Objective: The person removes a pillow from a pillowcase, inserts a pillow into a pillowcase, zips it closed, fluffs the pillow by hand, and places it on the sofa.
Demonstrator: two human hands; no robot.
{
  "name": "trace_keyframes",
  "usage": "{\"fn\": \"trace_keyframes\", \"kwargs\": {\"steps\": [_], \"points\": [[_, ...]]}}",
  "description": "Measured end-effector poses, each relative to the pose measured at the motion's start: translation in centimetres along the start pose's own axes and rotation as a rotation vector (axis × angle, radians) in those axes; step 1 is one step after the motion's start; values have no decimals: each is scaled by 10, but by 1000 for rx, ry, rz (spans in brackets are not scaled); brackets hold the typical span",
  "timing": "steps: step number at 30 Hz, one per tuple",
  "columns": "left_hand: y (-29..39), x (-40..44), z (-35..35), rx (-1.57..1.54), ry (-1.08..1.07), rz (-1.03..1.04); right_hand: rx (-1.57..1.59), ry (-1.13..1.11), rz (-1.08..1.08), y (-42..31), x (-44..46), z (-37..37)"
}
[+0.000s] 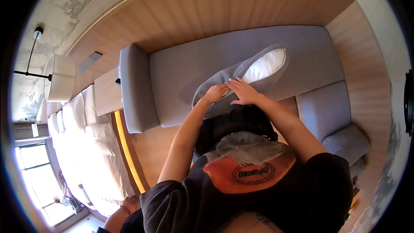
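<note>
You're wearing a black printed T-shirt [246, 173] and reaching both forearms forward. Your left hand [214, 93] is curling its fingers over the edge of a grey cushion cover [224, 74], by the opening; can't tell if it's actually pinching fabric. Your right hand [242, 92] is lying fairly open on the same edge, thumb set apart, fingertips meeting the left's.

The cover is lying slantwise on the grey sofa [183, 69], its near side at your lap. Its long opening is gaping toward the far right end, and a white cushion insert [265, 65] is showing through there, the rest sitting inside.

Off to the right, a loose grey cushion [347, 143] is leaning on the sofa's side section [325, 105]. The armrest [133, 86] is closing off the left end. Behind, wood panelling [215, 6] is running along the wall.

Left side: another person's hand [130, 204] is showing just beside the bed [92, 155], where white bedding is glaring. Farther off, a lampshade [59, 78] is hanging and a bright window [36, 168] is blowing out.
</note>
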State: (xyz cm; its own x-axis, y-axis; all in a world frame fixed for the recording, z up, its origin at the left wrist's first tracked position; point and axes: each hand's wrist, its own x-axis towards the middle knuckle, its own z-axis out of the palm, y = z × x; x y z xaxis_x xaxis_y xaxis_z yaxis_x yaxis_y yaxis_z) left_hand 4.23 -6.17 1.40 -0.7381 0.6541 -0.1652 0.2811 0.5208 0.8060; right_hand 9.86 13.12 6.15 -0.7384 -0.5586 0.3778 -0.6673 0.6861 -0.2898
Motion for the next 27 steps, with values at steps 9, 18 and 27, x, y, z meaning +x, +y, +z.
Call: {"fn": "trace_keyframes", "kwargs": {"steps": [9, 18, 27], "points": [[-1, -13, -17, 183, 30, -167, 133, -258, 148, 10, 23, 56], [17, -53, -40, 639, -17, -527, 120, -235, 269, 17, 32, 63], [-9, -57, -20, 691, 95, -349, 192, -328, 403, 23, 36, 60]]}}
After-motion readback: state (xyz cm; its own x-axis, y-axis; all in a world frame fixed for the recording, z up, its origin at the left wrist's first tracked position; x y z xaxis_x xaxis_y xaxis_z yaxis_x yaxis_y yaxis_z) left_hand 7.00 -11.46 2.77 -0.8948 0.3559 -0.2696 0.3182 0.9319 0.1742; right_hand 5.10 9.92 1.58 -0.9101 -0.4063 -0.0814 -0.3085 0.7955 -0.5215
